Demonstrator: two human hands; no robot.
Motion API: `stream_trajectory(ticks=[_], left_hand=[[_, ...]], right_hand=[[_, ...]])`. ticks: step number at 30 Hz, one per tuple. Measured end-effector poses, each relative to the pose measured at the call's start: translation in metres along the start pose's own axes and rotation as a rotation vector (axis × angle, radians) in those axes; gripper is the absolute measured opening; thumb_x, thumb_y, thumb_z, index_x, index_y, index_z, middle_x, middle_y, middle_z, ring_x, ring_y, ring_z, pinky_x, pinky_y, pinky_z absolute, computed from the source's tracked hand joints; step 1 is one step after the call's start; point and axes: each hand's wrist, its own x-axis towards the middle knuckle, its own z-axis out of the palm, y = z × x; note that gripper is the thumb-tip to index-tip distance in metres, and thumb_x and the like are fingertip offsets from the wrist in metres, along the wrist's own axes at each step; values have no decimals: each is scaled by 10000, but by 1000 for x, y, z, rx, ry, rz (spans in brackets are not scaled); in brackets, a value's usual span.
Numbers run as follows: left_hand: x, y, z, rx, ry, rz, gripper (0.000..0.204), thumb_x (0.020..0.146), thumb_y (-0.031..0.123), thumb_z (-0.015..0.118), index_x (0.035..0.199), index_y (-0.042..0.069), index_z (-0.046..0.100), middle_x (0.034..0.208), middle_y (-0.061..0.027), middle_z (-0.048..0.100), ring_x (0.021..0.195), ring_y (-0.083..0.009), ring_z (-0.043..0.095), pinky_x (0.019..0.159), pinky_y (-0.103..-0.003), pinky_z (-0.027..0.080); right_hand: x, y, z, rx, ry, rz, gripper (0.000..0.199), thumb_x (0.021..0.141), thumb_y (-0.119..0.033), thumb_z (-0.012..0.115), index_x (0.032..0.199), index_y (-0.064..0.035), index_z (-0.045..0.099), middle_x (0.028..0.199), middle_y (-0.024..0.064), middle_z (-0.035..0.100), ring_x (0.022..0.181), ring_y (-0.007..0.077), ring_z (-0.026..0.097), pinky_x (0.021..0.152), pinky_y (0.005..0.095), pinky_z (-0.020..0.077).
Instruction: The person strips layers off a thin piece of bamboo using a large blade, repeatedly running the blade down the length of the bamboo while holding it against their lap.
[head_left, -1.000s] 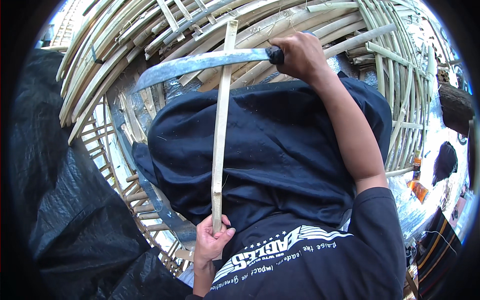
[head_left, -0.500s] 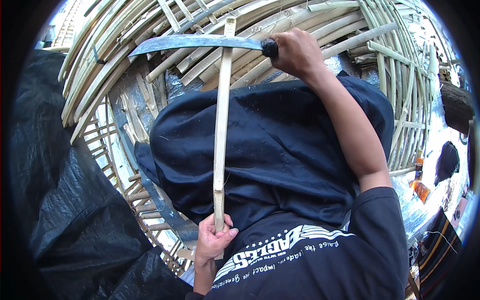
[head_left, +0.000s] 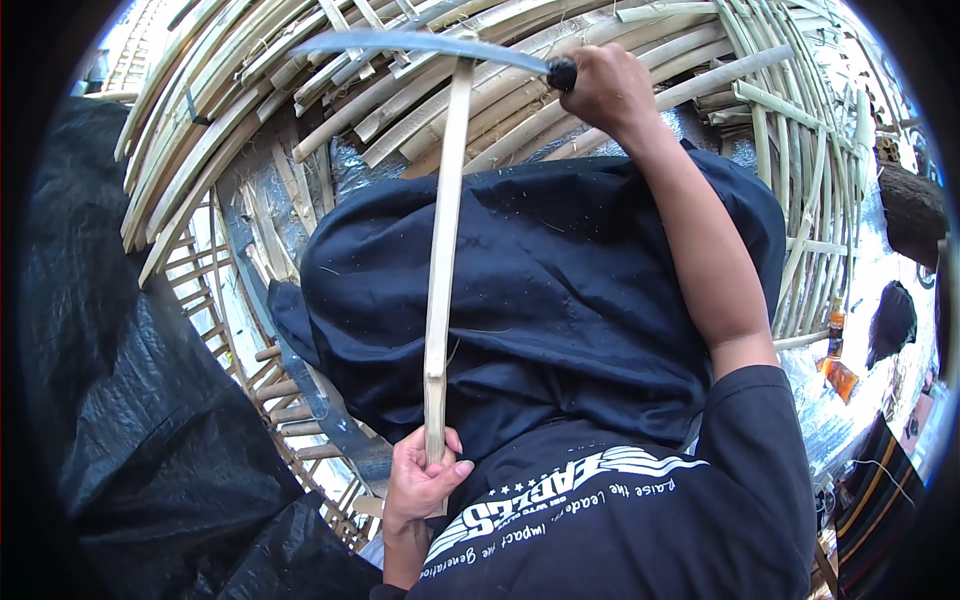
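My left hand (head_left: 422,476) is closed round the near end of a pale bamboo strip (head_left: 447,240), close to my shirt. The strip points away from me over the dark cloth on my lap (head_left: 560,280), and a joint ridge shows a little above the hand. At the far side my right hand (head_left: 612,92) grips the black handle of a long machete (head_left: 430,42). Its slightly curved, motion-blurred blade reaches left across the strip's far end. Whether the edge touches the strip I cannot tell.
Many split bamboo strips (head_left: 430,130) lie piled beyond my knees, with more bamboo slats (head_left: 815,190) at the right. A black plastic sheet (head_left: 120,380) covers the left. An orange-labelled bottle (head_left: 836,325) and a dark log (head_left: 912,215) are at the far right.
My right hand has moved the machete farther away and slightly right, toward the strip's far tip. My left hand keeps its hold, nearly still.
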Motion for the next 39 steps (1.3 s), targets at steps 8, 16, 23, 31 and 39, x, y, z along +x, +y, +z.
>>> stream_trajectory(ticks=[8,16,23,31,39], left_hand=[[7,3,4,-14,-58,30,230,905,-74,711,1042,18,551,666,115,401,526,38,355,466,-167,267],[3,-3,-3,15,-30,23,229,905,-73,716,1029,19,548,650,107,394,508,33,341,451,-172,261],[-3,-6,-10,-103,-79,-12,244,902,-92,693,1054,16,536,647,99,397,501,30,338,441,-177,265],[14,17,-3,-118,-86,7,212,931,-67,656,1079,8,524,652,98,351,493,14,323,423,-189,253],[23,23,-6,-272,-257,21,210,954,30,699,1057,-13,521,645,84,329,488,8,308,422,-198,236]], right_hand=[[-12,-1,5,1,-28,-23,117,760,-198,675,820,-133,752,730,172,705,706,380,711,672,481,569],[-8,-7,5,-13,-120,-91,116,755,-178,698,839,-162,775,705,150,698,696,356,700,664,466,556],[-7,-19,0,-14,-209,-240,113,727,-168,666,790,-120,748,712,185,687,725,397,696,707,499,564],[14,-13,-42,-89,-96,-81,181,756,-203,661,876,-139,779,760,198,698,745,412,690,712,496,567],[31,7,-76,-20,-16,-10,198,773,-232,695,898,-96,767,780,195,700,769,398,691,699,492,552]])
